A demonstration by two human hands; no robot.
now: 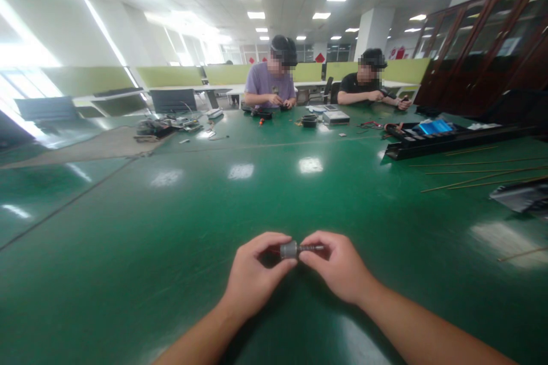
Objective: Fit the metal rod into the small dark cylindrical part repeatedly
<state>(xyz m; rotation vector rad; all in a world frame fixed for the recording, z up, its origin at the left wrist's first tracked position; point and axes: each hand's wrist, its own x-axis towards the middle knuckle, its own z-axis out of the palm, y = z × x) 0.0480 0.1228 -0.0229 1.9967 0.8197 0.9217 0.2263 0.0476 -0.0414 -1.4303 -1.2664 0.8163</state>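
A small grey cylindrical part (289,250) with a thin ridged metal shaft (314,247) pointing right is held just above the green table (205,217). My left hand (257,274) grips the cylinder between thumb and fingers. Around the shaft, close to the cylinder, the thumb and index finger of my right hand (340,265) are closed. The two hands almost touch at their fingertips. A bit of red shows beside the cylinder inside my left hand, too small to make out.
Two people (270,82) (362,85) work at the far edge. Electronic parts (160,126) lie far left, a grey box (336,117) at the back. A long black channel (454,141) and thin rods (483,177) are on the right.
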